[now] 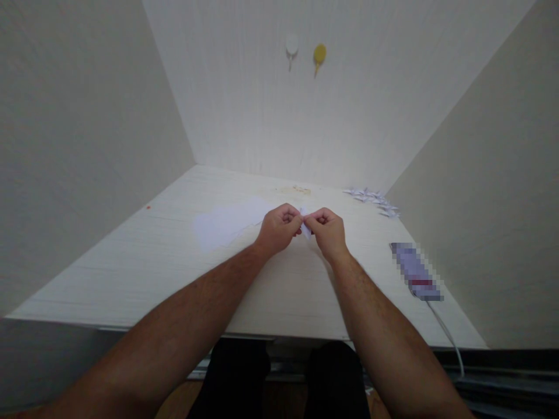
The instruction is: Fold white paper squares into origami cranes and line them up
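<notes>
My left hand (pixel 279 228) and my right hand (pixel 326 230) meet over the middle of a white desk (pixel 144 262). Both are closed in a pinch on one small piece of white folded paper (pixel 305 224) held between them, just above the desk. Most of the paper is hidden by my fingers. A stack of flat white paper sheets (pixel 227 226) lies on the desk just left of my left hand.
Several small folded white paper pieces (pixel 373 201) lie in a heap at the back right of the desk. A blurred flat device (pixel 417 272) with a white cable (pixel 448 334) lies at the right edge. Two hooks, white (pixel 292 48) and yellow (pixel 319 56), hang on the wall.
</notes>
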{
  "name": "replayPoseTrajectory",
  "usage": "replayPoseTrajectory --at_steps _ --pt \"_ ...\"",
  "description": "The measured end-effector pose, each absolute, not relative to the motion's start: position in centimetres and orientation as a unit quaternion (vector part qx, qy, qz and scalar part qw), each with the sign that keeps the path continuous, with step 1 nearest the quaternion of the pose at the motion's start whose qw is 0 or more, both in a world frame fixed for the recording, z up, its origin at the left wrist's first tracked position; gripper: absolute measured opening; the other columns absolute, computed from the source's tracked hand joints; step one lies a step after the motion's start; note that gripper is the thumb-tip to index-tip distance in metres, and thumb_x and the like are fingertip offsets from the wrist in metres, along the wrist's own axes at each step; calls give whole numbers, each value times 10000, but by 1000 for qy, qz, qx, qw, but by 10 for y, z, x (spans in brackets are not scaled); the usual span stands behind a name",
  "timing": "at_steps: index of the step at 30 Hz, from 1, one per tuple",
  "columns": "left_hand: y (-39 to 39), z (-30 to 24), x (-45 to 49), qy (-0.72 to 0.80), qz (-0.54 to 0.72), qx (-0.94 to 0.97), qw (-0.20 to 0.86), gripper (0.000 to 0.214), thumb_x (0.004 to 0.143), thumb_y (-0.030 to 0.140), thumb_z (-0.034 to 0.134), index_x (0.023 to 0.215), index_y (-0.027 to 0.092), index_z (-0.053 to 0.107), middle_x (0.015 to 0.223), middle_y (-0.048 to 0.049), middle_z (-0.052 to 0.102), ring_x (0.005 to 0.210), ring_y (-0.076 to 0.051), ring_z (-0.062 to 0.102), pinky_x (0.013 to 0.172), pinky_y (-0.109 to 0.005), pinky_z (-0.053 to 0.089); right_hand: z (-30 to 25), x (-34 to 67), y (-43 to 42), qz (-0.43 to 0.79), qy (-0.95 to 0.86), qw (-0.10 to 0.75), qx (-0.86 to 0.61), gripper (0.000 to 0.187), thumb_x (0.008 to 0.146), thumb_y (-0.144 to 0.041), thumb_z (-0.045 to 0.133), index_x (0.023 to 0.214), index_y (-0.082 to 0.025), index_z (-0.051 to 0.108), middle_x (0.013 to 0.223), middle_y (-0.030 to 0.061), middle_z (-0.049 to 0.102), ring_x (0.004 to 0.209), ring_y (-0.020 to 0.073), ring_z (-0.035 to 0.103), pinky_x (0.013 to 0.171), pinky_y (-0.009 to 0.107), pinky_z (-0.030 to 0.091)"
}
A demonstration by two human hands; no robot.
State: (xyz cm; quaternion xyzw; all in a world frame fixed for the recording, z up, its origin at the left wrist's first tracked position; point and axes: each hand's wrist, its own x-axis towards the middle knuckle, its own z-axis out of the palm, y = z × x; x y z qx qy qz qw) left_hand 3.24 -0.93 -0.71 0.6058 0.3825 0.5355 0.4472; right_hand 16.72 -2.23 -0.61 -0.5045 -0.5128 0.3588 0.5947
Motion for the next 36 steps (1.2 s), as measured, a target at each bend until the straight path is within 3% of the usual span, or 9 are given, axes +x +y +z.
replayPoseTrajectory --at_steps 11,18,23,31,36 --pt "-15 -4 35 423 552 582 422 114 717 183 607 635 177 528 484 18 605 415 -87 535 420 -178 367 -3 163 -25 350 -512 596 -510 161 648 -276 709 636 -203 566 547 -23 602 499 121 535 483 249 408" --pt "-13 -4 37 411 558 567 445 205 677 138 599 833 209 486 468 77 568 401 -97 531 427 -183 373 -8 165 -22 386 -516 620 -448 188 636 -255 712 714 -220 545 569 -61 575 497 99 499 495 236 396" --pt "-12 -4 36 396 561 566 457 217 676 121 588 835 209 470 472 92 541 412 -89 531 440 -178 372 -10 167 -20 381 -526 611 -453 162 645 -286 727 743 -211 622 581 -51 582 513 101 499 496 240 395" --pt "-10 -9 35 380 561 584 447 186 705 124 583 840 208 487 502 77 560 442 -86 532 462 -187 385 -8 169 -21 373 -540 590 -470 141 659 -295 743 754 -200 700 612 -14 646 531 114 546 513 259 441" --pt "-7 -6 32 341 557 554 517 90 701 162 606 776 175 558 503 55 558 433 -79 508 452 -198 394 -3 178 -22 437 -552 560 -437 158 693 -302 694 812 -210 742 691 1 704 608 137 628 601 308 536"
